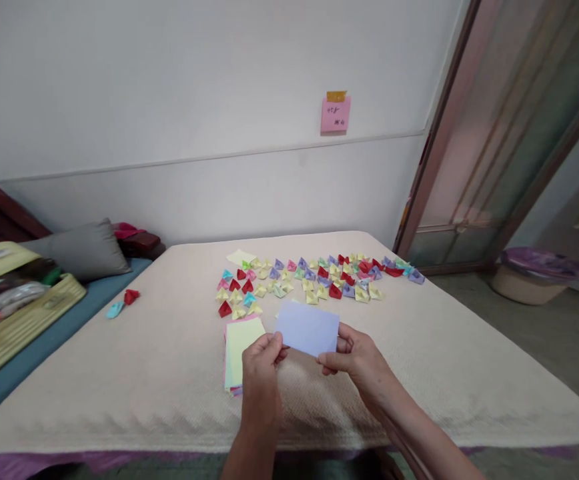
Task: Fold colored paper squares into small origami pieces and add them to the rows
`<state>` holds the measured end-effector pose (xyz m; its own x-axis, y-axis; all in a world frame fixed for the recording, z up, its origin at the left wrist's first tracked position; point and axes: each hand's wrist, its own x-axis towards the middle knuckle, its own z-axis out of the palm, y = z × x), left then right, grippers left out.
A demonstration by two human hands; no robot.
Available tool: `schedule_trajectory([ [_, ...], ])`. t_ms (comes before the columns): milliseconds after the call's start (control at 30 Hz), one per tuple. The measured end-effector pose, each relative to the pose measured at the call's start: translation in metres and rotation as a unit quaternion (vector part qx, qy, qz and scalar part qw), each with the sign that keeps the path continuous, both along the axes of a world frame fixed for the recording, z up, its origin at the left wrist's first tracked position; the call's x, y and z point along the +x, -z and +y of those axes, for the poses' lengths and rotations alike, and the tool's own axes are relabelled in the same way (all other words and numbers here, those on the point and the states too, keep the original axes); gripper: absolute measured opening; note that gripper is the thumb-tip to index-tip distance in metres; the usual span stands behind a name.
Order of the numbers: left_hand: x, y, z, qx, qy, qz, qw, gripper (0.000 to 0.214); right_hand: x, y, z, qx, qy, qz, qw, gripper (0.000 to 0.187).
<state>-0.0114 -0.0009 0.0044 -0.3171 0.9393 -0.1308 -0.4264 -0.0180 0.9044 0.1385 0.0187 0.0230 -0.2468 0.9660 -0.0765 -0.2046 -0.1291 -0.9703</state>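
A pale lilac sheet of paper (307,327) is held up above the front of the table, tilted slightly down to the right. My left hand (263,360) pinches its lower left corner between thumb and fingers. At the lower right edge, my right hand (357,357) grips it, thumb in front and fingers behind. Just left of the sheet lies a stack of coloured paper (242,343), pale yellow on top, partly covered by my left hand. Beyond the sheet, many small folded paper boats (309,275) in red, yellow, lilac, pink and blue spread across the cloth.
A cream cloth (159,373) covers the table. Two folded papers, one red (131,297) and one light blue (115,309), lie at the far left. A box of items (34,307) and a grey cushion (82,252) rest beside it. A lined bin (529,277) stands right.
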Motion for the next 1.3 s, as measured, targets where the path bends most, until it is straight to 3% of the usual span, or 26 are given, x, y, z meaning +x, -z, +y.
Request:
schedule_trajectory([
  [433, 0.0, -0.001, -0.002, 0.009, -0.016, 0.007, 1.0, 0.027, -0.001, 0.001, 0.0, 0.005, -0.001, -0.016, 1.0, 0.033],
  [733, -0.001, -0.009, -0.003, 0.002, -0.06, -0.001, 0.998, 0.025, -0.007, -0.003, -0.006, 0.016, -0.037, 0.053, 0.998, 0.034],
  [900, 0.008, -0.003, -0.003, -0.009, 0.03, 0.008, 0.999, 0.031, -0.008, -0.003, -0.007, 0.032, -0.034, 0.046, 0.998, 0.028],
  [967, 0.012, 0.001, -0.003, -0.013, 0.038, 0.005, 0.999, 0.032, -0.008, -0.001, -0.006, 0.035, -0.039, 0.041, 0.998, 0.024],
  [1200, 0.014, 0.0, -0.007, -0.014, 0.013, -0.011, 1.0, 0.032, -0.002, -0.001, -0.005, 0.042, -0.078, 0.023, 0.996, 0.034],
  [1300, 0.003, -0.007, -0.005, -0.017, -0.033, -0.036, 0.999, 0.031, 0.005, -0.001, -0.003, 0.045, -0.07, 0.002, 0.997, 0.037],
])
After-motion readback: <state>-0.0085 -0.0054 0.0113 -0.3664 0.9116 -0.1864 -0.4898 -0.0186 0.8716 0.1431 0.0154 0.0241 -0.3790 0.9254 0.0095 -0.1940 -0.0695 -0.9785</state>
